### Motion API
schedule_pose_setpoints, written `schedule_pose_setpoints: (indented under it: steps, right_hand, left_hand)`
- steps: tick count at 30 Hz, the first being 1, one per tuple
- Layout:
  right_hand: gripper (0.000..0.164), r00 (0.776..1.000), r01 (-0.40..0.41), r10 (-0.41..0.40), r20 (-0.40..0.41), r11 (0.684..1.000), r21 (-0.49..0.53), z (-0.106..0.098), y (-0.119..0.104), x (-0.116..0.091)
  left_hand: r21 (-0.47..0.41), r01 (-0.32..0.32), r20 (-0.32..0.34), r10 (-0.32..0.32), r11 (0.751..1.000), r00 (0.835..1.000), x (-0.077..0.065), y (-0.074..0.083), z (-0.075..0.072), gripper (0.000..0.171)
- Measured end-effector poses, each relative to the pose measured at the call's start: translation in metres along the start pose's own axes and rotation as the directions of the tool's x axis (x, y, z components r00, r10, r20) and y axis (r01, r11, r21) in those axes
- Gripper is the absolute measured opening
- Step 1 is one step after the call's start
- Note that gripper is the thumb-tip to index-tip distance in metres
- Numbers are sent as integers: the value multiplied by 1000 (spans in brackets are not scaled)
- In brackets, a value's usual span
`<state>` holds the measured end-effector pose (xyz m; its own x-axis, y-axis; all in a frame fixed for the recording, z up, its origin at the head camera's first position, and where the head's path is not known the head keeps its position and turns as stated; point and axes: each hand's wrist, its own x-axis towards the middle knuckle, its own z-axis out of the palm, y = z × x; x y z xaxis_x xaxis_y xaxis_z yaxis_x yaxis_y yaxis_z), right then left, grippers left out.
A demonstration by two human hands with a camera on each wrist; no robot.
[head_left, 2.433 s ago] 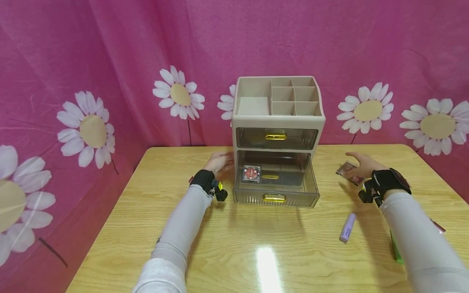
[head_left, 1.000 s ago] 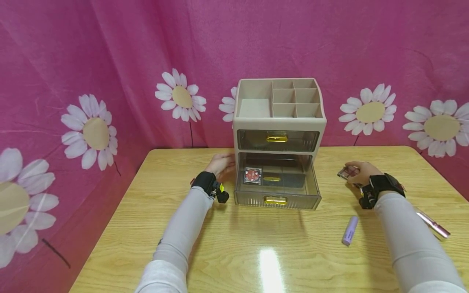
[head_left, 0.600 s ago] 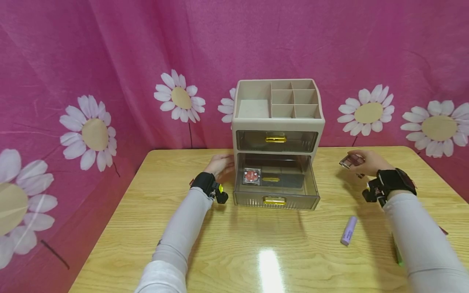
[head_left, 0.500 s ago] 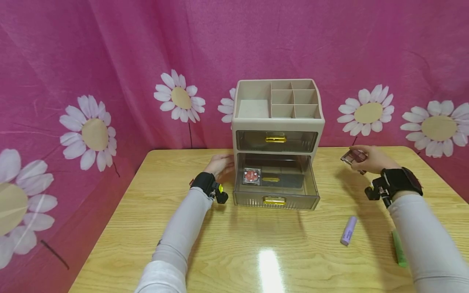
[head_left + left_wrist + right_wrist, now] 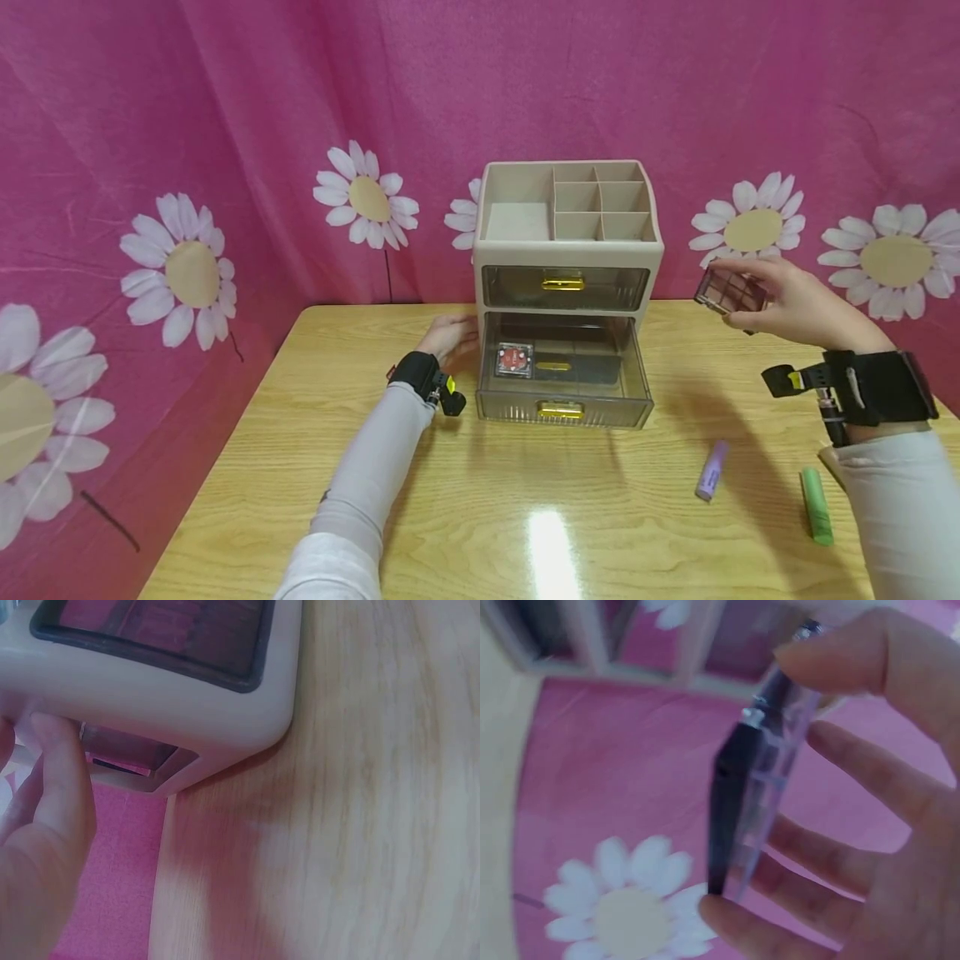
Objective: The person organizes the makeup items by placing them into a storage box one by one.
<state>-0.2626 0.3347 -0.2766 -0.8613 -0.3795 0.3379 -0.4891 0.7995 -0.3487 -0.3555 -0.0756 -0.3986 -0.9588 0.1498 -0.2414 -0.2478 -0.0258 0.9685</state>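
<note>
My right hand (image 5: 806,304) holds an eyeshadow palette (image 5: 731,287) with a clear lid above the table's back right part, tilted, pinched between thumb and fingers. Seen edge-on in the right wrist view, the palette (image 5: 739,787) has a dark base. My left hand (image 5: 447,336) touches the left side of a beige cosmetics organizer (image 5: 570,252); some of its fingertips are hidden behind it. In the left wrist view, straight fingers (image 5: 64,780) rest against the organizer's side. The organizer's lower smoky drawer (image 5: 517,408) is pulled out, with a small square red-topped case (image 5: 514,360) inside.
The upper drawer (image 5: 517,287) is closed. On the table (image 5: 337,517) lie a purple tube (image 5: 711,471) and a green tube (image 5: 817,506). A beige item (image 5: 831,465) is partly covered by my right sleeve. A pink flowered curtain (image 5: 420,92) hangs behind the table.
My right hand has taken hold of the eyeshadow palette and lifted it off the table. Its forearm has shifted right, uncovering the green tube. My left hand stays at the organizer's side.
</note>
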Motion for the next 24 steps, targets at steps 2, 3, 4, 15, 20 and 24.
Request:
schedule_pose_setpoints:
  steps: [2, 3, 4, 15, 20, 24]
  right_hand:
    - [67, 1000, -12, 12, 22, 1000, -6, -6, -14, -2]
    - [68, 999, -10, 10, 32, 1000, -7, -9, -20, -3]
    - [69, 999, 6, -6, 35, 1000, -8, -11, -26, -3]
    - [64, 939, 326, -330, 99, 944, 51, -19, -87, 9]
    - [58, 903, 393, -397, 166, 918, 55, -10, -105, 24]
    - [56, 889, 386, -385, 249, 921, 48, 0, -118, 33]
  left_hand:
    - [-39, -39, 37, 40, 998, 999, 22, -16, -9, 39]
    - [-44, -47, 44, 49, 998, 998, 28, -20, -11, 38]
    - [-46, -47, 42, 49, 998, 998, 32, -23, -12, 38]
    - [-11, -3, -5, 3, 1000, 1000, 12, -6, -3, 40]
    - [-53, -44, 33, 46, 998, 998, 35, -24, -13, 37]
    - [-16, 14, -18, -14, 1000, 1000, 16, -9, -3, 38]
